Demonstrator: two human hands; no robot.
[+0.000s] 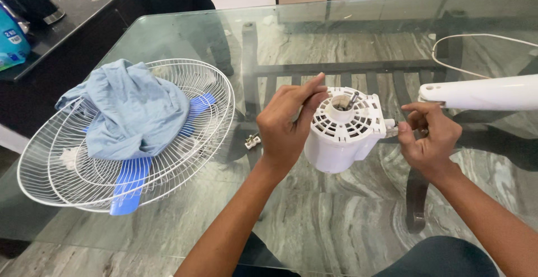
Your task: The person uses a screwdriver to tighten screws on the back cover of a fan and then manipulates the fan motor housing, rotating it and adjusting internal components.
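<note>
A white fan motor housing (343,133) with a vented top and a metal shaft stands on the glass table (336,215). My left hand (288,123) grips its left side, fingers curled over the top edge. At the housing's right side my right hand (428,137) pinches a small part, where the white fan stand arm (482,93) meets it. What the right fingers hold is too small to make out.
Two white wire fan guards (207,137) lie stacked at the left with blue blades (130,184) and a light blue cloth (131,109) on them. A small plug-like part (252,141) lies by my left wrist. A white cord (448,64) loops at the far right. A dark counter (61,36) runs along the left.
</note>
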